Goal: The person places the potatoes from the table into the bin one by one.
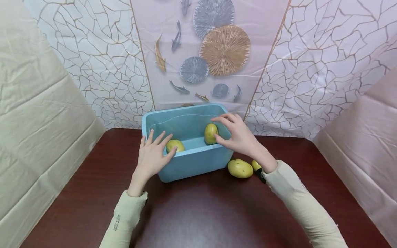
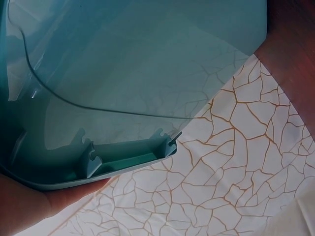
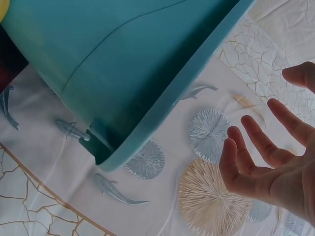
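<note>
A light blue plastic bin [image 1: 192,162] stands on the table, with two yellow potatoes in view inside it. One potato [image 1: 175,146] lies at the left, partly behind the left hand. The other potato [image 1: 211,133] is upright near the right end; whether it touches the floor of the bin cannot be told. My left hand [image 1: 152,157] rests at the front left rim, fingers spread over the opening. Over the right end is my right hand [image 1: 237,137], its fingers loosely bent and apart, thumb tip beside the upright potato. The right wrist view shows the right hand [image 3: 275,167] holding nothing.
Just right of the bin, a potato [image 1: 240,168] lies on the dark red-brown table [image 1: 198,213]. Another yellow piece [image 1: 256,165] is mostly hidden by the right wrist. A patterned cloth [image 1: 108,69] hangs behind, with pale cloth [image 1: 37,120] on both sides.
</note>
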Demonstrator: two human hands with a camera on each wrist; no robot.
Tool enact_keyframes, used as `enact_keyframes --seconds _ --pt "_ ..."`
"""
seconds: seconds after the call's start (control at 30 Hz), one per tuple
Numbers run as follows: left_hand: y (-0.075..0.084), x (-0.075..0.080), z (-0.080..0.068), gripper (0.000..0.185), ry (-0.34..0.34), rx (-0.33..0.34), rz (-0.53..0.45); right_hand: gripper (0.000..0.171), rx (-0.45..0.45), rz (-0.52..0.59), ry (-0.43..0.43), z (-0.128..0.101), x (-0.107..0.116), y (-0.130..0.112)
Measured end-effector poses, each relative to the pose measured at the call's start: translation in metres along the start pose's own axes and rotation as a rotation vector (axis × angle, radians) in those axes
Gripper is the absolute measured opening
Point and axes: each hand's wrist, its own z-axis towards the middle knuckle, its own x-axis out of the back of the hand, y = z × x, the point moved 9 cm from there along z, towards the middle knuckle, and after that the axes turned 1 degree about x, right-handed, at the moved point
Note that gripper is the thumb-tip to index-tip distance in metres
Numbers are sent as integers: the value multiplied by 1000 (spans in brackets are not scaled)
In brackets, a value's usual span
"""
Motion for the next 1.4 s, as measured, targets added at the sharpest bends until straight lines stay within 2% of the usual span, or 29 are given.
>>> enact_keyframes --seconds 0.3,0.63,1.4 --pt "0 -1 0 56 -12 4 -4 37 27 -1 12 -8 4 -3" --pt "-1 -1 0 56 -17 7 -7 35 15 0 -1 -21 3 1" --pt "1 0 0 55 -7 4 -9 34 45 -17 6 -50 2 3"
